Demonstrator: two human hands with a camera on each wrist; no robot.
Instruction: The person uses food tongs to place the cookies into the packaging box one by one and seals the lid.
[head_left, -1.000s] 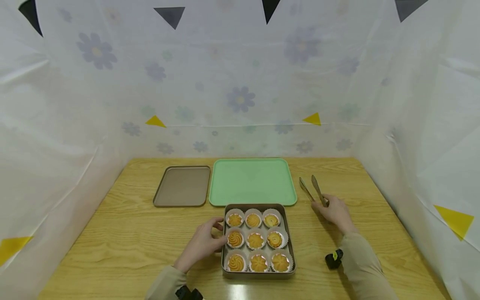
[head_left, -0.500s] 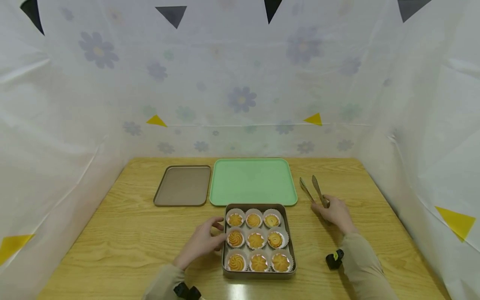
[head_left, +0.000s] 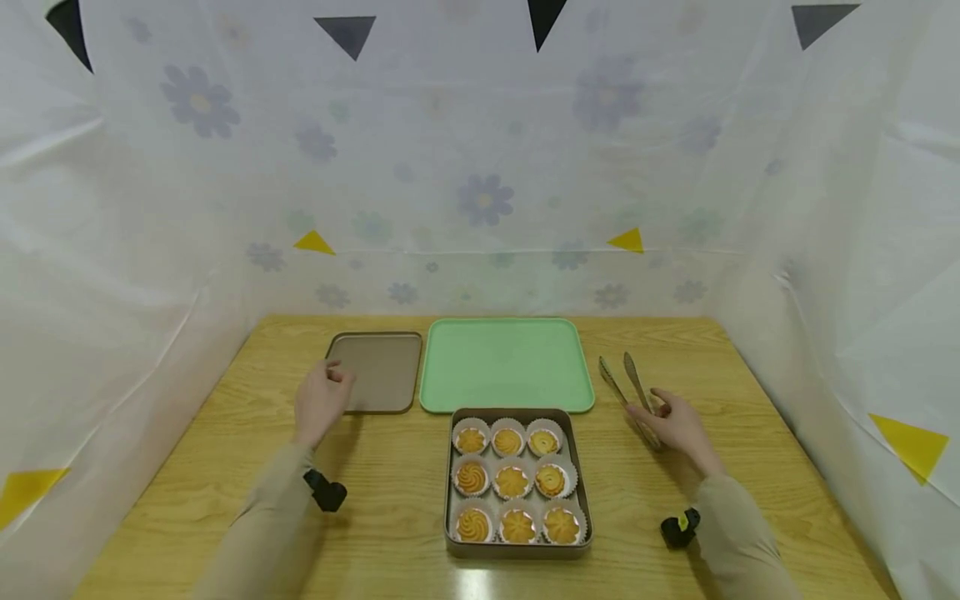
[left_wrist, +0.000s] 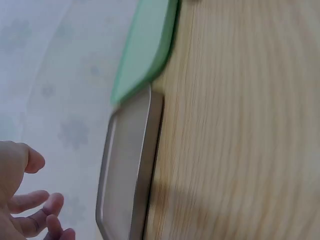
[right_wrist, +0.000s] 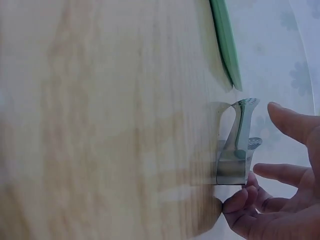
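Nine cookies (head_left: 512,482), two trays (head_left: 504,363), one tongs (head_left: 628,383)

tongs (head_left: 628,385): shiny metal | lid (head_left: 371,372): matt metal | table (head_left: 225,467): grained wood

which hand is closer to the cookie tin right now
Right, narrowly. The right hand rests at the tongs, just past the cookie tin's far right corner. The left hand is farther off, by the brown lid.

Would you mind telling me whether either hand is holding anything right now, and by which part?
Nothing is held. The left hand hovers by the brown tray; the right hand is open at the hinge end of the tongs.
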